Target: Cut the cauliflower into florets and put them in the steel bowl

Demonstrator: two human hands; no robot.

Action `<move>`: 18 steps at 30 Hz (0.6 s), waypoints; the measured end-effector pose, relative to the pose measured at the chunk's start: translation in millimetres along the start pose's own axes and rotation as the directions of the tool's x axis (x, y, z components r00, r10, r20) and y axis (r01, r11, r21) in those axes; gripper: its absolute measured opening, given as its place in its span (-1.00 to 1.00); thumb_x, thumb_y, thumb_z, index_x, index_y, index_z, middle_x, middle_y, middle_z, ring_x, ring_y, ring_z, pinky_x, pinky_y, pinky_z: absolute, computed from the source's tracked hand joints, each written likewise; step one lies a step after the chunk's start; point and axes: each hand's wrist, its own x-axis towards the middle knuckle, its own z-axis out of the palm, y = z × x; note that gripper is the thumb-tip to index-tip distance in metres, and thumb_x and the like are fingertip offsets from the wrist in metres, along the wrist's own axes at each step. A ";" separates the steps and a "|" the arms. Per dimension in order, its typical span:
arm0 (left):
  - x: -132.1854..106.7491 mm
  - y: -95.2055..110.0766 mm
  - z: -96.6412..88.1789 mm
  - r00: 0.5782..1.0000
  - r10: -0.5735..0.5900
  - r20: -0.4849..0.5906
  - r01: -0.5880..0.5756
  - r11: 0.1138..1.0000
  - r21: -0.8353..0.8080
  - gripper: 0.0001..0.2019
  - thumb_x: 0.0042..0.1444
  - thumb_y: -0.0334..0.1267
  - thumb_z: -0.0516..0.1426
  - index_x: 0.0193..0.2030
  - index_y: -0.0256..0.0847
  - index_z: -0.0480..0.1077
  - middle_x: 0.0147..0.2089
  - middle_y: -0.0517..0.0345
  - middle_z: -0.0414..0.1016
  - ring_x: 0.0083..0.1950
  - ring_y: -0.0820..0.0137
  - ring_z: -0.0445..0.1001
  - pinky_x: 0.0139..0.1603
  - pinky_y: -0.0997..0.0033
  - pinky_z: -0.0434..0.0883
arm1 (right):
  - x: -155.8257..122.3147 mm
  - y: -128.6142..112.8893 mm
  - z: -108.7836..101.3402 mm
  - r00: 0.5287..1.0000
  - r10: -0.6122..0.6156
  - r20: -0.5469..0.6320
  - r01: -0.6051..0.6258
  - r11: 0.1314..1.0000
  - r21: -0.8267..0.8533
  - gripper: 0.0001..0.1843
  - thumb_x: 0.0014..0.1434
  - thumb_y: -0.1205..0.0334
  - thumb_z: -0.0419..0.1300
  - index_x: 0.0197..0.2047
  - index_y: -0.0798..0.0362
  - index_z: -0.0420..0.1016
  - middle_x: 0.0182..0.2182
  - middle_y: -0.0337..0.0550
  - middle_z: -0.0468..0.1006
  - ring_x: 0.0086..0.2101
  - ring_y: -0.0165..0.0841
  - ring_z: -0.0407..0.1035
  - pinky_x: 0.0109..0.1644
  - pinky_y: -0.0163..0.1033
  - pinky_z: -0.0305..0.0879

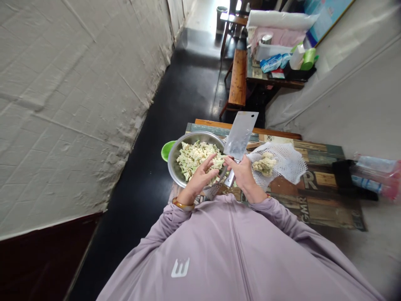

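A steel bowl full of cut cauliflower florets stands at the table's left end. My left hand is over the bowl's near right side, its thumb and fingers apart, with no piece seen in its grip. At the bowl's right rim my right hand is closed around the handle of a cleaver, whose broad blade points away from me. A pale green floret piece lies close to my right fingertips; whether they touch it I cannot tell. Right of that hand, a chunk of cauliflower rests on white foam netting.
A green container shows beside the bowl's left rim. Plastic packs lie at the table's right end. Beyond are a wooden bench and a second table with a white bin, wipes and bottles. A wall runs along the left.
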 end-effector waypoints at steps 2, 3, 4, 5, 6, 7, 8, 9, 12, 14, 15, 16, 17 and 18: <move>2.3 -2.2 2.3 0.998 0.055 0.005 -0.055 0.996 0.069 -0.45 0.06 -0.10 0.31 0.22 -0.10 0.43 0.26 -0.01 0.44 0.18 0.19 0.44 0.06 0.34 0.43 | -1.7 3.5 0.6 1.000 0.001 0.021 -0.001 1.000 0.000 -0.58 -0.08 -0.01 0.42 -0.27 0.02 0.37 -0.44 -0.27 0.52 -0.47 -0.37 0.44 -0.43 -0.27 0.34; 3.9 -4.3 3.5 0.998 0.069 0.011 -0.069 0.993 0.093 -0.51 0.08 -0.09 0.29 0.16 -0.14 0.46 0.20 -0.02 0.48 0.10 0.22 0.48 0.01 0.35 0.44 | -2.3 5.6 0.4 0.999 -0.003 0.032 0.003 1.000 -0.005 -0.58 -0.08 -0.01 0.42 -0.26 0.02 0.38 -0.44 -0.27 0.53 -0.47 -0.37 0.44 -0.43 -0.28 0.34; 5.6 -6.9 4.8 0.997 0.072 0.010 -0.072 0.992 0.107 -0.56 0.10 -0.08 0.27 0.10 -0.17 0.48 0.12 -0.02 0.53 0.00 0.27 0.51 -0.06 0.37 0.45 | -2.6 7.9 -0.4 0.999 -0.007 0.042 0.008 1.000 -0.017 -0.57 -0.07 -0.01 0.42 -0.26 0.01 0.38 -0.44 -0.27 0.54 -0.48 -0.37 0.43 -0.43 -0.28 0.34; 7.3 -9.9 5.9 0.998 0.063 0.003 -0.063 0.992 0.111 -0.60 0.12 -0.07 0.26 0.05 -0.20 0.49 0.03 0.00 0.56 -0.10 0.32 0.52 -0.12 0.39 0.44 | -2.8 10.2 -2.2 0.999 -0.010 0.048 0.012 0.999 -0.037 -0.58 -0.05 -0.02 0.41 -0.25 0.01 0.38 -0.45 -0.27 0.54 -0.49 -0.37 0.43 -0.43 -0.27 0.34; 8.7 -12.9 7.0 0.999 0.041 -0.007 -0.040 0.994 0.103 -0.62 0.12 -0.07 0.26 0.01 -0.22 0.49 -0.07 0.04 0.58 -0.18 0.36 0.51 -0.17 0.41 0.44 | -2.8 12.6 -5.0 0.999 -0.012 0.052 0.015 0.998 -0.062 -0.60 -0.02 -0.04 0.39 -0.25 0.01 0.39 -0.47 -0.27 0.55 -0.51 -0.38 0.41 -0.43 -0.27 0.34; 10.0 -15.9 8.1 1.000 0.006 -0.015 -0.004 0.997 0.078 -0.63 0.11 -0.06 0.26 -0.02 -0.23 0.48 -0.15 0.07 0.58 -0.24 0.39 0.50 -0.22 0.43 0.42 | -2.9 14.9 -9.1 0.998 -0.015 0.057 0.020 0.996 -0.091 -0.63 0.04 -0.06 0.36 -0.25 0.00 0.39 -0.47 -0.26 0.56 -0.53 -0.38 0.39 -0.43 -0.27 0.34; 10.9 -18.5 9.2 0.999 -0.042 -0.012 0.042 0.998 0.035 -0.64 0.09 -0.05 0.27 -0.06 -0.23 0.47 -0.23 0.11 0.56 -0.29 0.41 0.49 -0.27 0.45 0.41 | -3.3 17.0 -14.5 0.998 -0.024 0.063 0.031 0.992 -0.122 -0.65 0.10 -0.09 0.31 -0.26 -0.01 0.40 -0.47 -0.24 0.57 -0.54 -0.38 0.39 -0.43 -0.26 0.34; 11.6 -20.6 10.4 0.995 -0.096 0.005 0.096 0.995 -0.017 -0.63 0.07 -0.04 0.28 -0.09 -0.24 0.45 -0.28 0.14 0.55 -0.33 0.42 0.48 -0.31 0.45 0.40 | -4.2 19.0 -21.1 0.997 -0.040 0.067 0.050 0.987 -0.154 -0.66 0.16 -0.12 0.25 -0.26 -0.01 0.41 -0.44 -0.21 0.59 -0.53 -0.38 0.39 -0.42 -0.26 0.34; 13.1 -24.7 14.6 0.965 -0.243 0.101 0.257 0.951 -0.169 -0.59 0.00 0.01 0.31 -0.15 -0.21 0.38 -0.37 0.18 0.51 -0.43 0.42 0.46 -0.43 0.45 0.38 | -10.6 24.4 -46.6 0.989 -0.134 0.060 0.146 0.948 -0.282 -0.66 0.26 -0.14 0.15 -0.25 -0.04 0.47 -0.34 -0.12 0.64 -0.47 -0.31 0.45 -0.37 -0.20 0.38; 14.8 -26.8 18.5 0.943 -0.301 0.142 0.327 0.919 -0.223 -0.55 -0.03 0.01 0.33 -0.10 -0.18 0.34 -0.40 0.21 0.50 -0.45 0.41 0.46 -0.43 0.42 0.39 | -17.6 29.1 -65.4 0.975 -0.214 0.060 0.220 0.894 -0.390 -0.69 0.28 -0.10 0.14 -0.23 -0.05 0.52 -0.31 -0.09 0.66 -0.41 -0.25 0.50 -0.26 -0.15 0.42; 16.1 -28.1 20.8 0.936 -0.319 0.151 0.347 0.910 -0.229 -0.53 -0.03 0.01 0.33 -0.06 -0.16 0.34 -0.40 0.21 0.50 -0.45 0.40 0.47 -0.43 0.40 0.40 | -21.3 32.3 -74.5 0.967 -0.247 0.069 0.252 0.867 -0.430 -0.70 0.30 -0.07 0.13 -0.20 -0.05 0.54 -0.31 -0.09 0.66 -0.37 -0.23 0.52 -0.19 -0.12 0.43; 17.8 -29.8 23.5 0.932 -0.327 0.157 0.355 0.909 -0.218 -0.50 -0.02 0.01 0.32 0.00 -0.14 0.33 -0.40 0.21 0.50 -0.45 0.38 0.48 -0.42 0.38 0.42 | -24.9 36.0 -83.2 0.959 -0.271 0.082 0.278 0.843 -0.460 -0.71 0.31 -0.03 0.11 -0.15 -0.05 0.56 -0.31 -0.10 0.66 -0.34 -0.22 0.53 -0.13 -0.10 0.43; 19.9 -31.8 26.6 0.937 -0.312 0.155 0.337 0.924 -0.182 -0.49 0.00 0.01 0.31 0.04 -0.14 0.34 -0.40 0.20 0.51 -0.45 0.36 0.48 -0.41 0.36 0.43 | -28.2 40.3 -91.3 0.951 -0.293 0.096 0.302 0.822 -0.483 -0.71 0.31 0.01 0.11 -0.08 -0.04 0.57 -0.29 -0.10 0.66 -0.31 -0.21 0.54 -0.08 -0.09 0.43; 22.3 -34.0 30.1 0.951 -0.271 0.149 0.291 0.947 -0.136 -0.49 0.03 0.02 0.29 0.07 -0.15 0.36 -0.40 0.17 0.51 -0.44 0.34 0.49 -0.40 0.34 0.44 | -31.1 44.9 -98.9 0.944 -0.311 0.113 0.324 0.801 -0.504 -0.69 0.31 0.04 0.11 -0.01 -0.05 0.57 -0.27 -0.11 0.66 -0.28 -0.20 0.55 -0.04 -0.09 0.43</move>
